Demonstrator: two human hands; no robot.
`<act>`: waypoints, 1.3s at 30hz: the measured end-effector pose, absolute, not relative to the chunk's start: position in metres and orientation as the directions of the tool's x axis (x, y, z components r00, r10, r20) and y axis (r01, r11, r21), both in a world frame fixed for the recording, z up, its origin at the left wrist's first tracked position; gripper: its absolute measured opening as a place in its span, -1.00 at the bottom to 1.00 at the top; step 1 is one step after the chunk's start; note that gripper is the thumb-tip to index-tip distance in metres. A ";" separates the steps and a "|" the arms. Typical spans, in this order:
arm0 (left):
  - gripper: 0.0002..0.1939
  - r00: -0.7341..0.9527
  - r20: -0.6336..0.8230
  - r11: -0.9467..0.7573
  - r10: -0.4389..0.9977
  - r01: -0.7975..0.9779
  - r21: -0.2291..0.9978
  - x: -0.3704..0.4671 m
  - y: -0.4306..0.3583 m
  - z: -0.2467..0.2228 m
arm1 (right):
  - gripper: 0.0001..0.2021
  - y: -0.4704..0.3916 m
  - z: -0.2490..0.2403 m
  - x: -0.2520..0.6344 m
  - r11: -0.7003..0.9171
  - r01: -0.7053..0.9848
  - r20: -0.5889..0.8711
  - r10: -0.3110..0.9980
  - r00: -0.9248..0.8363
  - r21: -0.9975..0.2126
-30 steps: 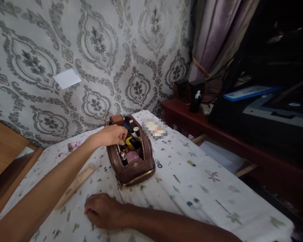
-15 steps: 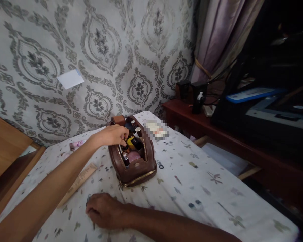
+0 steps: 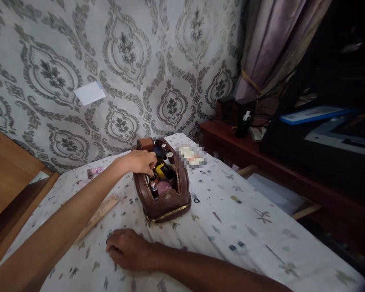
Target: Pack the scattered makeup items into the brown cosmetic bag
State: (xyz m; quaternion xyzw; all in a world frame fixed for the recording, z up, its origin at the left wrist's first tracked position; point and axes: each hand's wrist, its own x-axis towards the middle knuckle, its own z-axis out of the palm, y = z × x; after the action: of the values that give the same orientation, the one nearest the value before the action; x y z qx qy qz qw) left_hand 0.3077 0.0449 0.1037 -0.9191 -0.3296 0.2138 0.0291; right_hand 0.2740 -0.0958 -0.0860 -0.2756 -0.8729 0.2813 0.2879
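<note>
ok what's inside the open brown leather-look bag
Inside the open brown leather-look bag: a rounded pink item, a yellow item, a black item and silver-capped containers. The left hand hides part; whatever lies beneath these is covered.

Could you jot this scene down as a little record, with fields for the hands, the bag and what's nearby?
Left hand: fingers at the opening of the brown bag; grip unclear
Right hand: loosely curled, low over the patterned sheet
Bag: unzipped, sitting on the sheet
Bag contents: small items, including a pink one and a yellow one
Nearby: beige tube, partly hidden by the left arm
Wall: white card, grey patterned wallpaper
</note>
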 end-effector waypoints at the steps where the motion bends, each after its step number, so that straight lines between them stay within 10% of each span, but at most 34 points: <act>1: -0.80 0.684 -0.387 -0.782 0.618 0.585 -0.216 0.309 0.044 0.104 | -0.85 -0.096 -0.086 0.274 0.690 0.315 0.350 0.642 -0.682 -0.652; 29: -0.75 0.733 -0.369 -0.807 0.571 0.584 -0.089 0.311 0.044 0.107 | -0.86 -0.097 -0.087 0.274 0.659 0.284 0.370 0.669 -0.645 -0.696; 39: -0.80 0.691 -0.404 -0.796 0.600 0.567 -0.214 0.313 0.040 0.106 | -0.85 -0.096 -0.090 0.273 0.673 0.278 0.385 0.659 -0.646 -0.685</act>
State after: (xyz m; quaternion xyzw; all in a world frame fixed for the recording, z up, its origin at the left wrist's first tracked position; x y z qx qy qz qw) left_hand 0.3135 0.0402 0.1057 -0.9187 -0.3175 0.2322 0.0363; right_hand 0.2730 -0.0964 -0.0902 -0.2734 -0.8569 0.2977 0.3198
